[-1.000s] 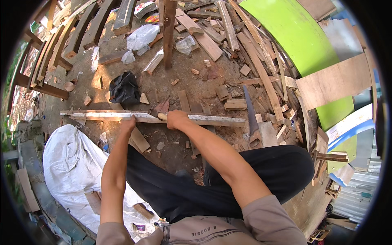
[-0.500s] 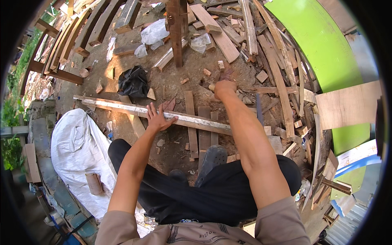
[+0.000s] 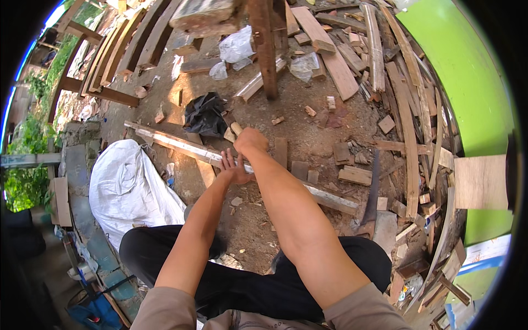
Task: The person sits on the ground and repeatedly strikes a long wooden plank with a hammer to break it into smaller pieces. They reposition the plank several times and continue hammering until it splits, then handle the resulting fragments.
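Note:
A long narrow wooden beam (image 3: 181,144) with a whitish face lies slantwise on the dirt in front of me. My left hand (image 3: 237,171) presses on it near its middle, fingers spread. My right hand (image 3: 253,142) is closed round the pale wooden handle of a tool (image 3: 236,128), just beyond the left hand and above the beam. A dark part of the tool shows past the handle; its kind is unclear against the black plastic bag (image 3: 204,114) behind it. Short wood pieces (image 3: 355,175) lie to the right of the beam.
A long dark tapered blade (image 3: 374,187) lies at the right, near scattered planks (image 3: 410,137). A wooden post (image 3: 264,55) stands ahead. At the left are a white sack (image 3: 129,187) and a low block wall (image 3: 80,159). A green panel (image 3: 456,82) borders the far right.
My right hand has swung left with the tool, from beyond the beam's right part to beside my left hand. The left hand stays on the beam. The view has shifted, and my legs have moved.

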Tool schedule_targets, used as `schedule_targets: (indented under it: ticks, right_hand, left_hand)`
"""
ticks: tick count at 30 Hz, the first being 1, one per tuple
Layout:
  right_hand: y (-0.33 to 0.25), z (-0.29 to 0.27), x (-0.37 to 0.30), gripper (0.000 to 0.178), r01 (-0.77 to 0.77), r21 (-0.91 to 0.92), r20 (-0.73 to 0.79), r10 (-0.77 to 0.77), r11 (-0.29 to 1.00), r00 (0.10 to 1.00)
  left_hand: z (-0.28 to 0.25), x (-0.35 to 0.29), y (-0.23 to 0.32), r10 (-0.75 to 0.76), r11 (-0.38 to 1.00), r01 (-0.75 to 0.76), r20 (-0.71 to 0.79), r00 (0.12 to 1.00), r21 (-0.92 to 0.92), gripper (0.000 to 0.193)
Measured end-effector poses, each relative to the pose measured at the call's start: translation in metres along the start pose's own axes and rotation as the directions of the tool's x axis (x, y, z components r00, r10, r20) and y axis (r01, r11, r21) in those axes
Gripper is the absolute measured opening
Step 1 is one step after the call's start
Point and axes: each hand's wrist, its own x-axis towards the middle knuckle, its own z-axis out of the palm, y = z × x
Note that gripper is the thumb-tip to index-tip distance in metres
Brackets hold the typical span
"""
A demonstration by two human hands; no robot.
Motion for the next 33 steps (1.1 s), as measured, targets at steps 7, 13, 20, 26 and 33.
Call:
schedule_targets:
  ticks: [7, 13, 20, 26, 33]
  right_hand:
    - [0.017, 0.027, 0.01, 0.039, -0.094, -0.157, 0.01, 0.097, 0.983, 0.995]
    - [0.028, 0.037, 0.02, 0.041, -0.207, -0.264, -0.048, 0.201, 0.942, 0.978]
    - [0.009, 0.04, 0.023, 0.037, -0.257, -0.358, -0.116, 0.231, 0.898, 0.966]
    - [0.015, 0.063, -0.028, 0.037, -0.422, -0.213, -0.278, 0.36, 0.881, 0.891]
    - [0.048, 0.111, -0.099, 0.04, -0.504, -0.073, -0.434, 0.428, 0.861, 0.793]
  left_hand:
    - [0.002, -0.016, 0.001, 0.104, 0.985, -0.114, -0.083, 0.991, -0.128, 0.114]
    - [0.014, -0.034, -0.008, 0.244, 0.935, -0.351, -0.627, 0.74, -0.05, 0.062]
    - [-0.058, 0.015, -0.069, 0.699, 0.715, -0.604, -0.369, 0.612, 0.351, 0.091]
    - [-0.079, 0.031, -0.085, 0.67, 0.734, -0.63, -0.114, 0.734, 0.255, 0.1]
    - [-0.08, 0.022, -0.089, 0.685, 0.727, -0.639, -0.192, 0.703, 0.25, 0.096]
